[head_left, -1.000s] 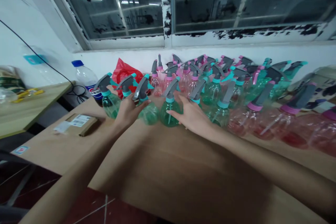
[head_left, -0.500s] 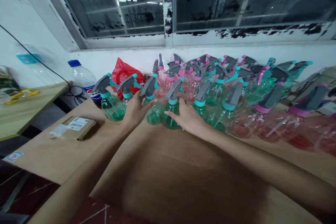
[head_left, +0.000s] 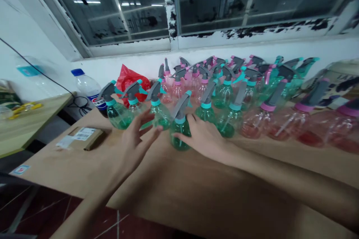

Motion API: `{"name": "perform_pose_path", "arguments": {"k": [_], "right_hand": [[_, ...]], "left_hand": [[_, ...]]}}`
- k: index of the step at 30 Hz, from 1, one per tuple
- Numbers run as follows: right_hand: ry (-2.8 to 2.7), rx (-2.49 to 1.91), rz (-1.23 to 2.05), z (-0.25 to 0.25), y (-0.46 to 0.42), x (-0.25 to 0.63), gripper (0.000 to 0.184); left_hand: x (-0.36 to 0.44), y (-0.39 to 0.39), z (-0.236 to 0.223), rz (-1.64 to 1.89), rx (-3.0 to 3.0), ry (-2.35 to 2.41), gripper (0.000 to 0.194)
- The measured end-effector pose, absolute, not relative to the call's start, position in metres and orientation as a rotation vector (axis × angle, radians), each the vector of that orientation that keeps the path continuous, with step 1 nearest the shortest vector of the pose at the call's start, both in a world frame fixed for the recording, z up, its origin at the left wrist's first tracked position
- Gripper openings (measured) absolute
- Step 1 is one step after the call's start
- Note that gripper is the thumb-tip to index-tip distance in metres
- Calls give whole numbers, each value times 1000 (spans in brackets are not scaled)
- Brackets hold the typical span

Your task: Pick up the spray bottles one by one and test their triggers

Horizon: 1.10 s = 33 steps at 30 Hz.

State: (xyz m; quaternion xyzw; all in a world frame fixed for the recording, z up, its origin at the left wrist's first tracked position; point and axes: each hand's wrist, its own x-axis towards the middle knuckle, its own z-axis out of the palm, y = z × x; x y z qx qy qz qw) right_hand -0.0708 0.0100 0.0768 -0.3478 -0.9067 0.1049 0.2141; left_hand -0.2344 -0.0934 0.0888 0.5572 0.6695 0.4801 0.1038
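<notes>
Many green and pink spray bottles with grey triggers stand in a crowd (head_left: 224, 89) along the back of a brown table (head_left: 182, 190). My right hand (head_left: 206, 140) is wrapped round the body of one green spray bottle (head_left: 178, 132), which stands upright in front of the row. My left hand (head_left: 134, 143) hovers just left of it with fingers spread and holds nothing; its fingertips are close to another green bottle (head_left: 157, 114).
A small cardboard packet with a white label (head_left: 84, 136) lies at the left of the table. A clear bottle with a blue cap (head_left: 89, 87) and a red plastic bag (head_left: 130, 80) sit by the wall. A second table (head_left: 28, 119) stands further left.
My left hand let go of the bottles and drew back, opening. My right hand pulled one green bottle out of the row towards me.
</notes>
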Motion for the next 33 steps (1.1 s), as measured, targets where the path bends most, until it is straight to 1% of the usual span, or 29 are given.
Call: {"name": "perform_pose_path", "arguments": {"k": [2, 4, 6, 8, 11, 15, 17, 21, 24, 27, 30, 33], "right_hand": [[-2532, -946, 199, 75, -3, -57, 54], [-2547, -915, 166, 74, -15, -42, 48], [-2579, -873, 170, 73, -23, -26, 42], [-2599, -834, 196, 71, -29, -10, 40], [-2551, -771, 254, 69, -33, 12, 46], [-2488, -659, 250, 63, -31, 37, 51], [-2456, -631, 218, 60, -28, 49, 53], [-2431, -565, 232, 55, -17, 77, 54], [-2477, -555, 309, 51, -7, 98, 52], [-2536, -560, 393, 41, 8, 120, 57], [-2551, -616, 435, 22, 26, 144, 68], [-2557, -719, 438, 0, 41, 170, 66]], "left_hand": [[-216, -96, 90, 1275, 1705, 1892, 64], [-196, -96, 92, 1221, 1818, 1821, 75], [-178, -93, 95, 1062, 1898, 1801, 77], [-161, -89, 96, 1006, 1919, 1745, 73], [-138, -83, 94, 1099, 1869, 1598, 64], [-107, -74, 90, 1194, 1820, 1478, 41], [-91, -70, 89, 1197, 1823, 1451, 34], [-64, -60, 84, 1287, 1810, 1445, 31], [-49, -49, 78, 1338, 1797, 1408, 32], [-38, -36, 76, 1303, 1815, 1340, 29], [-31, -24, 80, 1249, 1838, 1290, 32], [-26, -16, 83, 1193, 1851, 1317, 34]]}}
